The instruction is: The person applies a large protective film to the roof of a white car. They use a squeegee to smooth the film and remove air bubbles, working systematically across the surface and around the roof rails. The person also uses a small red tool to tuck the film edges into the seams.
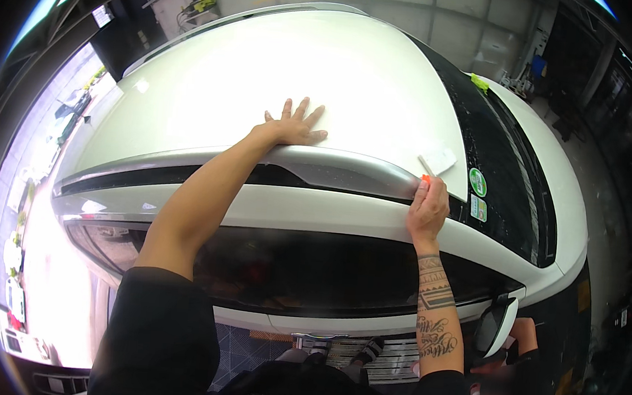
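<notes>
My left hand [297, 125] lies on the white car roof [342, 58], fingers spread, just beyond the silver roof rail [348, 167]. At the rail's front end, my right hand [429, 208] pinches a small orange tool [426, 180]; its exact kind is mostly hidden by the fingers. Just past that hand a white flat piece with a handle-like edge [437, 162] rests on the roof, close to the windshield. Both arms reach over the dark side window [317, 272] to the roof.
Two stickers, one a round green sticker [477, 183], sit on the windshield [508, 161]. A yellow-green cloth [479, 83] lies by its far edge. Below right, another person [512, 391] works close to the side mirror [497, 327]. A slatted metal platform [392, 356] stands beside the car.
</notes>
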Tool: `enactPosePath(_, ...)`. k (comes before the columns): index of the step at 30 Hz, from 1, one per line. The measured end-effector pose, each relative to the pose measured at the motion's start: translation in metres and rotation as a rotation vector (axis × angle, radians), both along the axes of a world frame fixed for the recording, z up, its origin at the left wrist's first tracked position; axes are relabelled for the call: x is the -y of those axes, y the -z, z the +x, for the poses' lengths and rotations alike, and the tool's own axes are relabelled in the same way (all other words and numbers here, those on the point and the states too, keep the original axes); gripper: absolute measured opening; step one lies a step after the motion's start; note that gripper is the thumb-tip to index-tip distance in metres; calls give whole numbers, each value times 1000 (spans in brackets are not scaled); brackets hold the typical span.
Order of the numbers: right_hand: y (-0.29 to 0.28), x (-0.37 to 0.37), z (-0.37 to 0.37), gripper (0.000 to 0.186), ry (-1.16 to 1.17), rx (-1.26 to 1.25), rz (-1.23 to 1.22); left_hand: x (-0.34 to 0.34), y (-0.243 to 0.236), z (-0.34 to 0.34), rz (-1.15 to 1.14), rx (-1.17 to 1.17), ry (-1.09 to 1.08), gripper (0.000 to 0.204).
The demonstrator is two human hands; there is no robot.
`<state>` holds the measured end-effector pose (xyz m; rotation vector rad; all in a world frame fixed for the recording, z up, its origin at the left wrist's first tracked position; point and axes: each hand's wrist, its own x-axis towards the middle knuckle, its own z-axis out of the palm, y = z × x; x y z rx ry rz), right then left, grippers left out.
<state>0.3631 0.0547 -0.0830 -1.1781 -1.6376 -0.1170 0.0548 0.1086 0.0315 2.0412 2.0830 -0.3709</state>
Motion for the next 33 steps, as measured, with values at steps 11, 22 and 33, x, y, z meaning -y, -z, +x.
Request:
enactPosePath(11,4,5,-10,19,38,-14,-37,73,-26,-215,-76,-119,-778,91)
enactPosePath(22,-51,-14,-25,12,-405,-308,-167,25,-6,102,4,887,499,77)
enactPosePath(33,-81,-18,-58,23,-698,17,14,68,2,44,584,749,403,13)
